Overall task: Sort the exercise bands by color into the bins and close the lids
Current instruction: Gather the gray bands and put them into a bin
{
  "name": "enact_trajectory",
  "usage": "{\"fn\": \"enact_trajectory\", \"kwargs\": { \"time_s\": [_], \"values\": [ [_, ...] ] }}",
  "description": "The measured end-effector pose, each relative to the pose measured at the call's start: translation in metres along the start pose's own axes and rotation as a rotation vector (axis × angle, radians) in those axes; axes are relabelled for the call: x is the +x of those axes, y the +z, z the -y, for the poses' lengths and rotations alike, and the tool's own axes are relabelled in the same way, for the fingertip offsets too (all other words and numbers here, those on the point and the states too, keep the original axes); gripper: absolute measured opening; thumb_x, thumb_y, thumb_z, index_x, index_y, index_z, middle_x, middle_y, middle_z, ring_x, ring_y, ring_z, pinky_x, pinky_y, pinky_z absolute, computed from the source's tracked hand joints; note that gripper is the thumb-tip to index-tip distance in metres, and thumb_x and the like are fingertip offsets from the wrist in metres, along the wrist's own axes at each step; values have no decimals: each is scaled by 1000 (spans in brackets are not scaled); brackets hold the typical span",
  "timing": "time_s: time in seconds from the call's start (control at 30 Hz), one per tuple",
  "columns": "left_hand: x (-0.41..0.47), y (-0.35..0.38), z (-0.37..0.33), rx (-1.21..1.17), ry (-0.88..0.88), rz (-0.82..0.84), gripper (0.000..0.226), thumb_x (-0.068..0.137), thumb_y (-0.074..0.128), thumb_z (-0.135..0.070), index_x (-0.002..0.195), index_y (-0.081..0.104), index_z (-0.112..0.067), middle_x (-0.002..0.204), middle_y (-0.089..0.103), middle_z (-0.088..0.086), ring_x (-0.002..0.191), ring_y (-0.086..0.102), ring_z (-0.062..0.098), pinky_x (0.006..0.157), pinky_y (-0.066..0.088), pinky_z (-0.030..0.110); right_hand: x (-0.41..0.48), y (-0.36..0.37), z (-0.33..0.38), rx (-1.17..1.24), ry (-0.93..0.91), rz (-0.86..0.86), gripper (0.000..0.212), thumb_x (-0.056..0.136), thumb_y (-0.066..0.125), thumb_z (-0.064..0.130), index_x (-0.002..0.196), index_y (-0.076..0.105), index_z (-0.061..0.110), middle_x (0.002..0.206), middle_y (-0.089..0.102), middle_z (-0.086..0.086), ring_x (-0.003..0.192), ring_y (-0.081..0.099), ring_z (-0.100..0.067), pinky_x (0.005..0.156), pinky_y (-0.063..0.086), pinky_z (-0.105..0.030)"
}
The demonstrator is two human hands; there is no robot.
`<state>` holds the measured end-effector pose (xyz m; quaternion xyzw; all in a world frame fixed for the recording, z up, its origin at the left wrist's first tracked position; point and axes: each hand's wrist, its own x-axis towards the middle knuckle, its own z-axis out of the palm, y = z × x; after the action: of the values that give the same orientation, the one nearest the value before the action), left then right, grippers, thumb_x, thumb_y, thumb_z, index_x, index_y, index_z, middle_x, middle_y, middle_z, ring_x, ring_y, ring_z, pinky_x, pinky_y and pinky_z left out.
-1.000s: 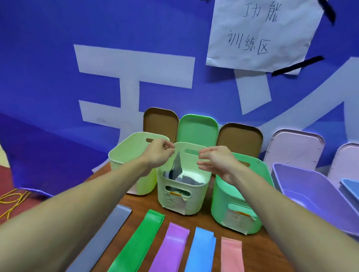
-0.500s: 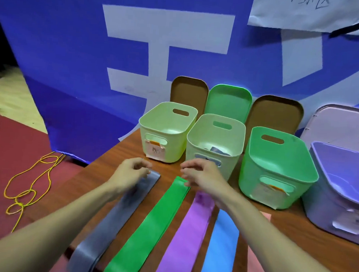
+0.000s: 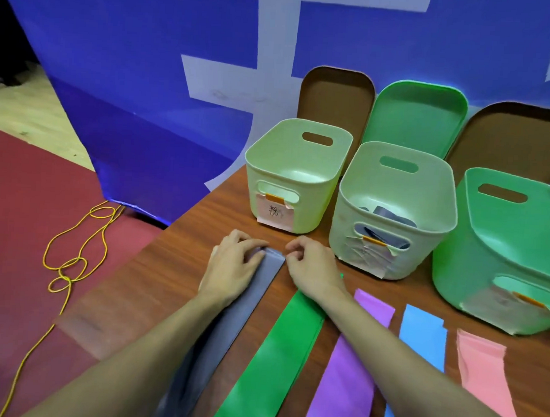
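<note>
Three open bins stand behind the bands: the left bin (image 3: 296,174) looks empty, the middle bin (image 3: 394,208) holds grey bands (image 3: 391,214), and the green bin (image 3: 504,249) is cut off at the frame's edge, its floor mostly hidden. In front of the left bin, the left hand (image 3: 232,266) and right hand (image 3: 312,267) pinch the far corners of the grey band (image 3: 229,327) on the table (image 3: 175,267). Right of it lie green (image 3: 275,361), purple (image 3: 347,378), blue (image 3: 420,334) and pink (image 3: 485,372) bands, partly hidden by the right arm.

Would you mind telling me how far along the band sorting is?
Done: a grey band lies in the middle bin. In hand: both hands, left and right, at the grey band's far end. Left: green, purple, blue, pink bands; lids off.
</note>
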<state>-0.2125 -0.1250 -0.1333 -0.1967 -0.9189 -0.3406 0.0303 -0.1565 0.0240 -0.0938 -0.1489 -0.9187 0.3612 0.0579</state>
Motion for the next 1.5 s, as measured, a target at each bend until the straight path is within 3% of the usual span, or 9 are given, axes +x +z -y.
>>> {"fn": "enact_trajectory", "kwargs": {
  "time_s": [0.1, 0.23, 0.4, 0.57, 0.77, 0.83, 0.97, 1.2, 1.5],
  "values": [
    [-1, -2, -1, -61, 20, -33, 18, 92, 57, -30, 107, 67, -33, 100, 51, -11, 87, 53, 11, 87, 45, 35, 5, 7, -4, 33, 26, -13, 26, 91, 47, 13, 105, 69, 18, 107, 69, 1, 102, 60, -17, 83, 40, -21],
    [0, 2, -1, -144, 13, -84, 11, 88, 61, -24, 87, 59, -35, 92, 48, -17, 73, 52, 4, 85, 46, 36, 13, 7, -12, 276, 137, 9, 22, 94, 49, 17, 100, 69, 20, 84, 67, 2, 64, 62, -15, 64, 54, -28],
    [-1, 1, -1, -249, -25, -117, 22, 87, 57, -14, 78, 50, -33, 85, 53, -16, 75, 52, 11, 85, 45, 41, 14, 5, -10, 264, 182, 35, 17, 90, 56, 29, 92, 73, 26, 78, 68, 8, 50, 61, -8, 55, 44, -13],
    [-4, -5, -4, -431, -173, -211, 23, 89, 53, -8, 79, 51, -29, 73, 54, -6, 75, 51, 15, 72, 43, 28, 15, 15, 5, -24, 203, 18, 26, 70, 72, 55, 81, 67, 31, 96, 68, 5, 92, 64, -19, 69, 41, -25],
    [0, -15, -8, -608, -307, -145, 18, 93, 51, -7, 107, 61, -13, 76, 53, -1, 70, 53, 11, 65, 45, 23, 6, 15, 24, -128, 193, 112, 14, 84, 66, 37, 93, 61, 27, 124, 54, -7, 115, 54, -30, 90, 44, -34],
    [1, -25, -7, -627, -329, -63, 25, 95, 50, -11, 117, 63, -11, 87, 62, -1, 82, 60, 12, 75, 49, 23, -3, 9, 28, -61, 144, 111, 11, 87, 63, 28, 86, 53, 25, 116, 60, -9, 109, 56, -30, 86, 46, -35],
    [-3, -63, -17, -436, -168, -30, 19, 96, 51, -17, 103, 68, -12, 100, 69, 1, 97, 62, 17, 87, 49, 32, -25, -15, 29, 155, 23, 129, 16, 88, 63, 18, 80, 50, 22, 79, 59, -1, 80, 61, -21, 67, 50, -29],
    [-27, -142, -82, -463, 10, 32, 17, 98, 48, -20, 94, 65, -17, 52, 57, -19, 45, 47, -4, 45, 36, 13, -53, -81, 69, 685, 76, 168, 14, 89, 54, -2, 89, 50, 11, 78, 59, -15, 46, 62, -16, 52, 60, -32],
    [-12, -192, -170, -574, 130, -203, 18, 99, 45, -22, 93, 60, -14, 65, 55, 1, 44, 47, 15, 39, 41, 27, -70, -193, 122, 1092, -171, 18, 19, 91, 49, -4, 82, 51, 12, 74, 52, -6, 47, 53, -15, 42, 50, -24]
  ]
}}
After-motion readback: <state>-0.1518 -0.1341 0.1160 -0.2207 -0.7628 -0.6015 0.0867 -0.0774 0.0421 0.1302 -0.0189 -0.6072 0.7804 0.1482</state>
